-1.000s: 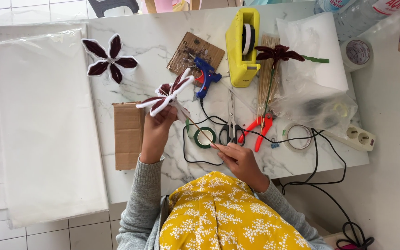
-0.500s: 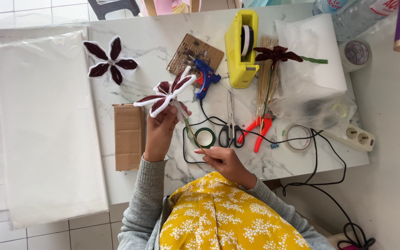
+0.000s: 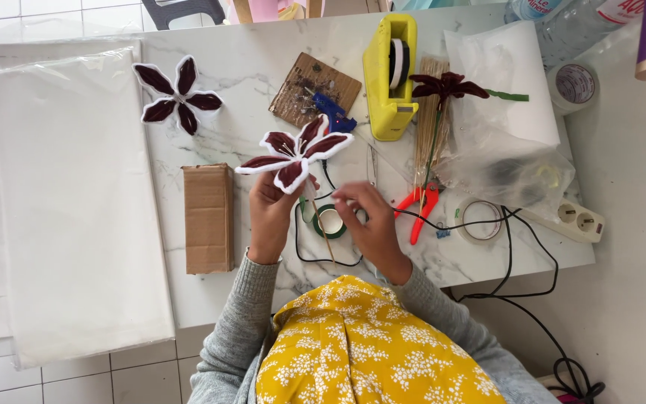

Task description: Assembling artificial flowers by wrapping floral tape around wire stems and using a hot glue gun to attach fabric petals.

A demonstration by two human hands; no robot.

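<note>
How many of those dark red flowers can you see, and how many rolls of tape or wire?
Dark red flowers: 3, one in the left hand, one flat on the table, one darker on a green stem.
Rolls: 3, green roll by the right hand, clear ring, white roll.
Total: 6

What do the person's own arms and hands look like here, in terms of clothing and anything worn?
Both arms wear grey ribbed knit sleeves that end at the wrists. The left hand and right hand are bare, with no gloves. No rings, watch or markings can be made out from this view.
</note>
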